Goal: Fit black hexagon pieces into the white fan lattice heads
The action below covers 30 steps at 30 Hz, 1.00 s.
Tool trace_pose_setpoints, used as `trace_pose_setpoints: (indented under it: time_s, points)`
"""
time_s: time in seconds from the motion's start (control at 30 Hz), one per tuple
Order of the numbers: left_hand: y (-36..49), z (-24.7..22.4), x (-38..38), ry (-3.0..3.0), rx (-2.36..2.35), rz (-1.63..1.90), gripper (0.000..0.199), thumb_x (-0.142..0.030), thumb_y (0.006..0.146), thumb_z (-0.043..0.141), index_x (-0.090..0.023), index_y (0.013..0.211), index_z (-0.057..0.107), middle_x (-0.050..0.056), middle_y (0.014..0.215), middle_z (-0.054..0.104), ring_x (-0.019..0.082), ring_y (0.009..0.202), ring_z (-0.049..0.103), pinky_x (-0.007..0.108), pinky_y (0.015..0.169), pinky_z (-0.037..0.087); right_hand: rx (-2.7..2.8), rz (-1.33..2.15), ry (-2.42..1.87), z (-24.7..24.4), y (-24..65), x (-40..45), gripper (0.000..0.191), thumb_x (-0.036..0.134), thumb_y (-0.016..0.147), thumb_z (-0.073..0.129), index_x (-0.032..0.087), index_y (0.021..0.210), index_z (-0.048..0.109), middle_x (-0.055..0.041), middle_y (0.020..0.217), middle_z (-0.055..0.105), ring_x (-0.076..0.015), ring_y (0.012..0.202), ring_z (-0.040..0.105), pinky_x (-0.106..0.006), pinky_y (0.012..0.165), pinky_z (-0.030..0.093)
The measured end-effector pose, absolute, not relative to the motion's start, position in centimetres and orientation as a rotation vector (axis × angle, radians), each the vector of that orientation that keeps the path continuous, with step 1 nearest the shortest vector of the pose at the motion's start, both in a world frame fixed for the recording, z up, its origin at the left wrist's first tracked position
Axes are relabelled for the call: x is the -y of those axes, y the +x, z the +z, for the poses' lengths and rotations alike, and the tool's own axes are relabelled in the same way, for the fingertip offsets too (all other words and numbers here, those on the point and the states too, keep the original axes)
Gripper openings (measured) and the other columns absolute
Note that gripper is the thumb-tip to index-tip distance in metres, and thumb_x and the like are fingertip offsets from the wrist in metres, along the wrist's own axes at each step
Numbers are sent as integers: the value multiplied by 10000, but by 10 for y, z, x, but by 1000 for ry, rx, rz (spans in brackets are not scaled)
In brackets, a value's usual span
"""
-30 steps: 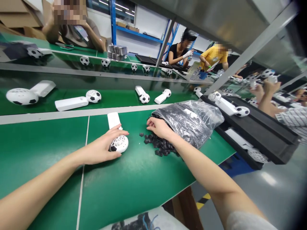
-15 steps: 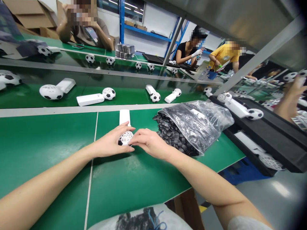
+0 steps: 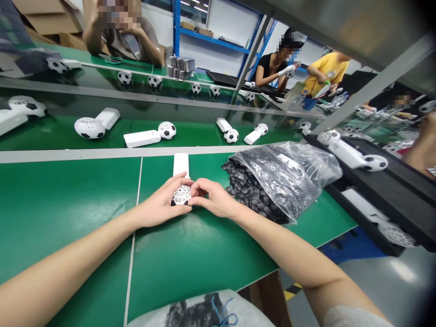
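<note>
A white device with a round football-patterned head [image 3: 181, 195] lies on the green table [image 3: 170, 263], its flat white handle pointing away from me. My left hand [image 3: 164, 202] is wrapped round the head from the left, thumb on the near side and fingers on the far side. From the right, my right hand [image 3: 213, 197] pinches at the head's right edge; anything between its fingertips is too small to make out. Just right of that hand, a clear plastic bag [image 3: 289, 168] lies open with many small black pieces [image 3: 254, 193] spilling from its mouth.
Beyond the pale ledge [image 3: 85, 155], several similar white devices [image 3: 166, 130] lie on a green belt. Black trays [image 3: 391, 186] holding more devices stand at the right. Across the line sits a person [image 3: 150, 43] with a phone; other people work at the back right.
The view has shifted slightly, and devices on the belt appear further right. My left hand still holds the head, while my right fingers have moved slightly along its right edge.
</note>
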State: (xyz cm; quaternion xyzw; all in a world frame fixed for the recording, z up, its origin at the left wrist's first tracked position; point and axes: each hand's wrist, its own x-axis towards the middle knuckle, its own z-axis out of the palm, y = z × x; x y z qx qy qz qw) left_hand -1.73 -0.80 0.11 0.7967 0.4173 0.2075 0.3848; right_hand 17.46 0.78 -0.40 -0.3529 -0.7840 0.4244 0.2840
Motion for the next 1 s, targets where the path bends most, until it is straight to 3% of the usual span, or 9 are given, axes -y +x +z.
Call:
trace_pose_setpoints:
  time_s: [0.3,0.5,0.6,0.73,0.87,1.0]
  points:
    - [-15,-1,11,2009,-1100,566,358,-353,783,519,-239,1116,450,78,1432,274,262,1324,238,421,1023,308,2013,1305,-988,-9,173,-2,142,286,802,564,192,760,466,29,726,503,-105,657,498,-246,637,432]
    - [-12,1,7,2049,-1143,548,367,-279,725,553,-219,1074,457,105,1396,312,278,1284,308,461,1033,273,1963,1357,-1037,-8,178,-10,186,329,774,594,181,744,486,39,689,510,-96,626,486,-232,600,412]
    - [-13,0,4,2060,-1091,495,414,-350,720,601,-240,1088,444,96,1372,309,277,1277,300,469,1037,264,2009,1077,-1251,1,198,-24,128,283,782,584,168,742,543,24,691,542,-102,631,491,-245,622,409]
    - [-14,-2,3,2144,-1154,517,500,-498,681,639,-255,1083,469,86,1180,361,305,1215,294,512,1014,271,2175,663,-1525,4,224,-34,60,210,754,622,159,786,623,-12,766,580,-110,664,526,-254,665,415]
    - [-17,2,2,2123,-1143,519,466,-434,684,647,-264,1084,481,45,1058,375,259,1072,410,460,948,360,2366,554,-1599,-3,223,-30,159,249,768,633,172,907,634,-33,859,581,-116,701,550,-244,674,425]
    - [-22,6,2,2087,-1052,490,433,-345,695,631,-269,1093,480,29,1082,396,233,1042,455,412,940,373,2697,106,-1514,-4,207,-19,130,185,853,502,143,886,620,-77,863,590,-184,814,548,-281,695,419]
